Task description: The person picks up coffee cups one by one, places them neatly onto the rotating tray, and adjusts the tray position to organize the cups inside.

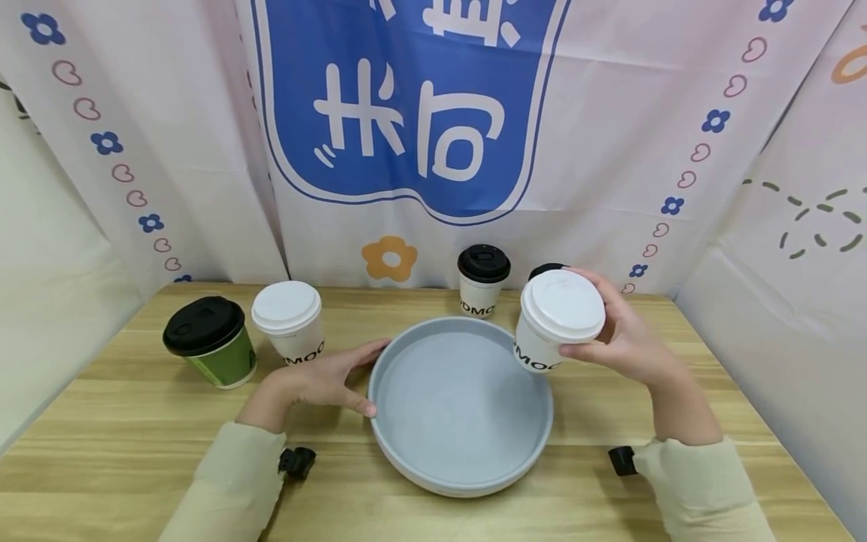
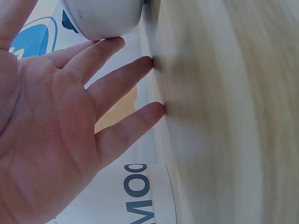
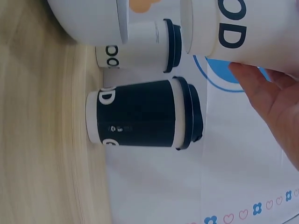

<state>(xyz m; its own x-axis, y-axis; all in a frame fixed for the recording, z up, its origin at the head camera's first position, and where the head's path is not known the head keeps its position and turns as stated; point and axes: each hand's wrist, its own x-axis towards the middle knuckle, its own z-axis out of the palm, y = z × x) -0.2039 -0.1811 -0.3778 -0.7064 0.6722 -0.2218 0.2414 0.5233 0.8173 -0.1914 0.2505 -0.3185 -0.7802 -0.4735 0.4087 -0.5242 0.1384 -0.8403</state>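
My right hand (image 1: 633,342) grips a white paper cup (image 1: 562,309) with a white lid, thumb and fingers on opposite sides. That cup is upright, raised over the right edge of a round grey tray (image 1: 460,406). On the tray's left side, my left hand (image 1: 325,380) lies with fingers spread, its fingertips at the outer wall. The left wrist view shows a fingertip touching the tray wall (image 2: 103,18) and nothing grasped. Just behind the left hand stands another white-lidded cup (image 1: 291,320).
At the left stands a green cup (image 1: 223,354) with a black lid. A white cup (image 1: 481,282) with a black lid is behind the tray. The right wrist view shows a dark cup (image 3: 135,114) beside it, mostly hidden in the head view. A printed curtain (image 1: 609,150) hangs behind the table.
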